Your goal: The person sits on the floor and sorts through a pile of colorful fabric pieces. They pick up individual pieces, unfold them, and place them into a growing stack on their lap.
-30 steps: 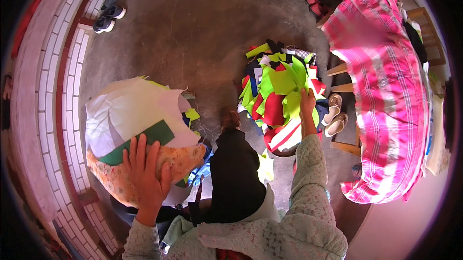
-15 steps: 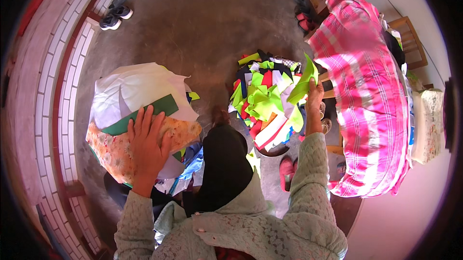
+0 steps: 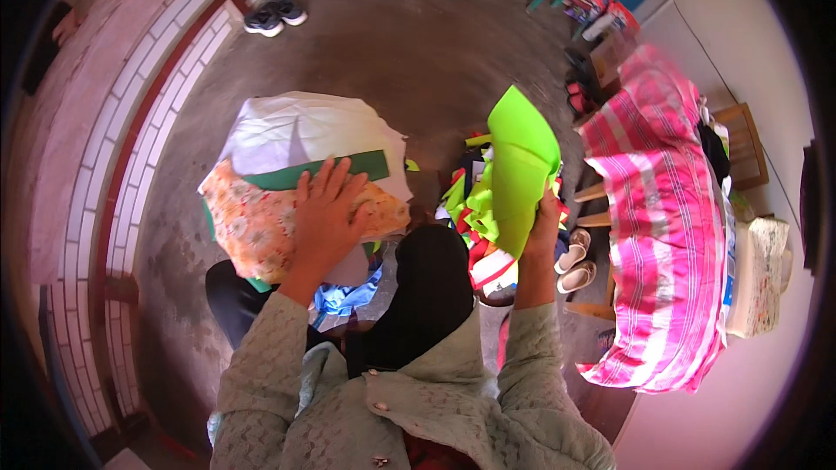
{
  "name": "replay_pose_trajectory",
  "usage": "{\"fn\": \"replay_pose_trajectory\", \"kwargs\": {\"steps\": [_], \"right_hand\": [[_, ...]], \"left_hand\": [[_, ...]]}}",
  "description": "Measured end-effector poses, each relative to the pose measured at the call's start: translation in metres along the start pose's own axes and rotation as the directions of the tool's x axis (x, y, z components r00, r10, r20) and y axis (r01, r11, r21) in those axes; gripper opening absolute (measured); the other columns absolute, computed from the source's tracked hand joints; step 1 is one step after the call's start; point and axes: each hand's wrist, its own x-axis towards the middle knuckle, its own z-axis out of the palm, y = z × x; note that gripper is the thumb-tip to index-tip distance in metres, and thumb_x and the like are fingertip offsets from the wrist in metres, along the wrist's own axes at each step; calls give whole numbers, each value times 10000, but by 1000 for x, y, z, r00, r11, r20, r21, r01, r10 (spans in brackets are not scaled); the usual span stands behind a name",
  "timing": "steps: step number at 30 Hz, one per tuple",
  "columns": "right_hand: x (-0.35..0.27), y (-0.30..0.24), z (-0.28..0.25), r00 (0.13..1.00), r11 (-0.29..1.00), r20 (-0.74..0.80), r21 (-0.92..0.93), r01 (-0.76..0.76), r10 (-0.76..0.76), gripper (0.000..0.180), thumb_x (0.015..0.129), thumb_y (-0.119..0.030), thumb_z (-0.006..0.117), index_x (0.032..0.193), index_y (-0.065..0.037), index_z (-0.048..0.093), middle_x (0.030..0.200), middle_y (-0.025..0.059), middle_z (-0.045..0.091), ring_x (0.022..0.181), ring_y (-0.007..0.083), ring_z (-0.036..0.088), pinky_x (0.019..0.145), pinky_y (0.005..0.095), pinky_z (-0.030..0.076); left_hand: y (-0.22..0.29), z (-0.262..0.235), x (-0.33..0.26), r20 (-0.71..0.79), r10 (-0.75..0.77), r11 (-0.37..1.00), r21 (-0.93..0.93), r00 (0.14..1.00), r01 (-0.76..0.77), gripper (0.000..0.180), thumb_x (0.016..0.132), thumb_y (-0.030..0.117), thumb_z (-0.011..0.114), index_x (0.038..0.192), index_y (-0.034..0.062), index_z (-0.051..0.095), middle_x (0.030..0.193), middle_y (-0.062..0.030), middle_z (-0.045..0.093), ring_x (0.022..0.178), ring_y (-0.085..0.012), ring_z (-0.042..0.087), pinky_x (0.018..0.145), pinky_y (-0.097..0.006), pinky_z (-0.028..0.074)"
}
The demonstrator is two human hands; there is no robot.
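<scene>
My left hand (image 3: 331, 213) lies with its fingers stretched out over layered cloth pieces at the left. Under it are a dark green strip (image 3: 374, 164), a flowered orange cloth (image 3: 252, 217) and a large white cloth (image 3: 318, 117). In my right hand (image 3: 543, 224) is a lime green cloth piece (image 3: 520, 165), gripped by its right edge and held up. Behind and below that piece sits a heap of mixed scraps (image 3: 479, 209) in lime, red, white and dark colours, partly hidden by it.
A pink plaid cloth (image 3: 666, 252) covers a long piece of furniture at the right. Beige slippers (image 3: 575, 261) lie beside its wooden legs. Dark shoes (image 3: 277, 17) stand by the tiled wall at the far left. A blue cloth (image 3: 348, 296) lies near my lap.
My right hand has brought the lime green cloth from the right of the heap in toward the middle, and more of it shows. My left hand stays on the layered cloths. The view has shifted.
</scene>
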Motion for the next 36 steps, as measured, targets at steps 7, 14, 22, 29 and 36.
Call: {"fn": "replay_pose_trajectory", "kwargs": {"steps": [7,14,22,29,36], "right_hand": [[-45,85,61,988,983,-25,111,-148,151,358,948,-291,467,1183,-25,512,1080,79,604,935,174,603,798,304,500],[-38,89,69,996,983,-67,-167,-71,61,340,945,-253,493,1183,-11,516,1036,61,612,888,132,590,761,261,483],[-44,96,84,1000,974,2,-228,8,-7,302,942,-213,504,1175,-21,528,1023,49,613,867,108,570,749,243,465],[-46,103,86,994,936,105,-345,66,-31,306,940,-217,518,1175,-21,524,1028,45,596,876,101,549,764,246,460],[-46,102,88,996,940,77,-336,63,-40,329,940,-249,524,1177,-20,522,1044,47,596,895,110,555,785,246,457]], "left_hand": [[-6,1,-6,-9,2,1000,-27,1000,-3,430,794,216,569,1212,117,547,1349,-113,443,1308,-275,336,1066,-514,215],[-16,8,-9,-194,-70,966,-256,978,19,325,837,123,510,1151,66,572,1238,-148,527,1208,-316,450,1050,-461,279],[47,-10,-19,-224,10,832,-538,975,-132,338,757,134,671,1069,31,588,1183,-167,550,1124,-339,504,958,-415,404],[25,21,-20,-208,114,856,-476,971,-203,420,733,214,710,1089,34,578,1154,-162,568,1110,-338,517,970,-410,403],[26,6,-22,-265,74,794,-568,961,-218,298,791,160,639,1062,45,596,1181,-150,566,1104,-327,525,958,-410,408]]}}
